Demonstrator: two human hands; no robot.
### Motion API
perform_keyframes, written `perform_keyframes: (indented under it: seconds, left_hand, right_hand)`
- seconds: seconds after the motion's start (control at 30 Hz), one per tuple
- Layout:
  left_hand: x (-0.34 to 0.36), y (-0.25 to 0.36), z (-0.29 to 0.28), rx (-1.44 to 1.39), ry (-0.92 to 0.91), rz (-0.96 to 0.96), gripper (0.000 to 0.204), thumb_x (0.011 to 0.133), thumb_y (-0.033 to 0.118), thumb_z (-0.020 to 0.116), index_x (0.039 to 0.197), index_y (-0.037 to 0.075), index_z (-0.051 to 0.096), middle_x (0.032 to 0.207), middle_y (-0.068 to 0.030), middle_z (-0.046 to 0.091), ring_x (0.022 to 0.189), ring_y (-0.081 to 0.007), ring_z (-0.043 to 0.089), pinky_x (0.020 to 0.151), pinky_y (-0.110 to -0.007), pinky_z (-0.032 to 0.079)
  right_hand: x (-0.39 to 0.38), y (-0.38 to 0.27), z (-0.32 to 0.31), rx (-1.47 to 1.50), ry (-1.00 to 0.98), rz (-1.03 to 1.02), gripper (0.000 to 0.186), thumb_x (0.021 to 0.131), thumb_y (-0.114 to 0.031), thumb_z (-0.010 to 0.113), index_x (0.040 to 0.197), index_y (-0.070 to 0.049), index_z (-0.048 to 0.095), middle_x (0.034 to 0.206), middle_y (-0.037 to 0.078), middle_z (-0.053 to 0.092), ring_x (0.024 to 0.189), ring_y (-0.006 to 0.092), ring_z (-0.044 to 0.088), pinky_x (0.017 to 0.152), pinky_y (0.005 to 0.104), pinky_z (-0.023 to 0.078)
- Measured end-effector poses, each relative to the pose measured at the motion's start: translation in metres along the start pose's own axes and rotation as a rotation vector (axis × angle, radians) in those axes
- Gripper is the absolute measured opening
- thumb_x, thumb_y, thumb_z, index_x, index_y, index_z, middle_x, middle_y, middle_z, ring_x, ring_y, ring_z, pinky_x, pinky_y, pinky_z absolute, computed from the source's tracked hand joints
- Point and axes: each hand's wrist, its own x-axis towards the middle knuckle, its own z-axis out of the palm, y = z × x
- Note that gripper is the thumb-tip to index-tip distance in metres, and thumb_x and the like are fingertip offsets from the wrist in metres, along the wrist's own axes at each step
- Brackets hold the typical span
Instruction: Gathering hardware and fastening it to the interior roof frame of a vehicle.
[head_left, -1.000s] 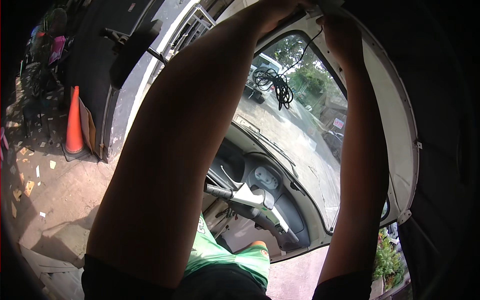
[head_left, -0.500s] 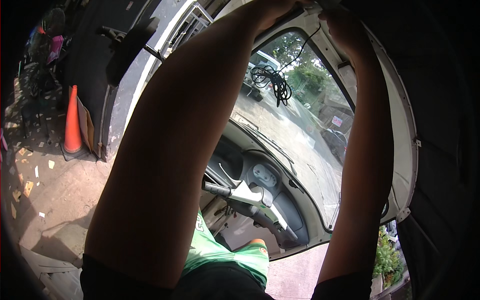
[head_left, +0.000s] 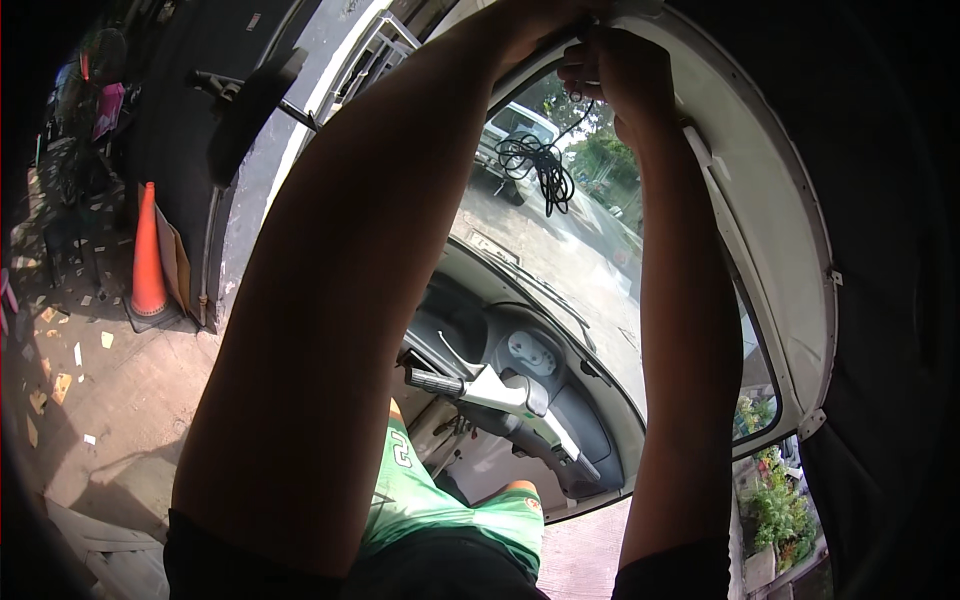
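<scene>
Both my arms reach up inside a small vehicle's cab. My left hand [head_left: 530, 25] is at the upper frame of the windshield [head_left: 555, 250], its fingertips hidden in shadow. My right hand [head_left: 620, 85] sits just beside it, fingers curled at the top of the glass; what they grip is unclear. A black cord [head_left: 535, 165] dangles in a loose coiled bundle below my right fingers, in front of the glass. A pale curved roof panel [head_left: 770, 220] runs to the right of my right arm.
Below are a handlebar grip [head_left: 435, 380] and a dashboard dial [head_left: 530, 350]. A mirror [head_left: 250, 120] sticks out at the left. An orange cone [head_left: 148, 260] stands by a dark wall with cardboard [head_left: 175, 260]. Outside are a white vehicle [head_left: 515, 130] and plants [head_left: 775, 510].
My right hand and forearm have shifted left and slightly down, so its curled fingers now show against the glass. The coiled cord has moved slightly left.
</scene>
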Motion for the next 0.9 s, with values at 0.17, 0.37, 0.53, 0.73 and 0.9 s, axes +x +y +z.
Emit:
perform_keyframes:
  seconds: [0.17,0.37,0.53,0.73,0.9]
  left_hand:
    - [-0.002,0.007,0.003,0.065,0.012,0.095,0.032,0.081,0.006,0.071,0.111,-0.006,0.066,0.1,-0.016,0.07,0.09,-0.0249,0.066,0.082,-0.035,0.051]
    - [-0.008,0.007,0.01,0.091,0.114,0.075,0.042,0.082,0.005,0.072,0.12,-0.008,0.062,0.112,-0.0189,0.069,0.1,-0.0265,0.067,0.09,-0.036,0.052]
    - [-0.002,0.003,0.002,0.115,0.028,0.158,0.045,0.081,0.003,0.072,0.123,-0.009,0.06,0.115,-0.0192,0.068,0.103,-0.0263,0.066,0.09,-0.036,0.052]
    - [0.003,0.0,0.01,0.121,0.085,0.116,0.037,0.082,0.003,0.072,0.117,-0.007,0.064,0.11,-0.0179,0.07,0.097,-0.0262,0.068,0.086,-0.036,0.053]
    - [0.01,-0.011,0.004,0.036,0.008,0.065,0.032,0.083,0.004,0.071,0.113,-0.006,0.066,0.102,-0.0157,0.071,0.091,-0.0249,0.068,0.081,-0.036,0.053]
  right_hand:
    - [-0.013,0.007,-0.018,-0.049,0.071,0.028,0.03,0.097,-0.025,0.057,0.11,0.001,0.066,0.085,0.012,0.069,0.062,0.0189,0.065,0.06,0.0306,0.054]
    - [0.017,-0.004,-0.062,-0.86,0.233,-0.56,0.037,0.092,-0.038,0.061,0.083,-0.004,0.07,0.066,0.006,0.063,0.062,0.0144,0.058,0.067,0.0327,0.045]
    - [0.018,-0.033,-0.071,-0.769,0.157,-0.437,0.033,0.09,-0.038,0.065,0.096,-0.006,0.074,0.076,0.005,0.07,0.066,0.0104,0.063,0.066,0.0316,0.049]
    - [0.021,-0.024,-0.061,-0.835,0.197,-0.388,0.026,0.087,-0.027,0.07,0.086,-0.002,0.074,0.07,0.01,0.07,0.058,0.0155,0.064,0.056,0.0323,0.049]
    - [0.003,0.032,0.002,-0.278,0.153,-0.31,0.028,0.095,-0.017,0.056,0.109,0.006,0.065,0.082,0.015,0.07,0.055,0.0157,0.06,0.05,0.0301,0.054]
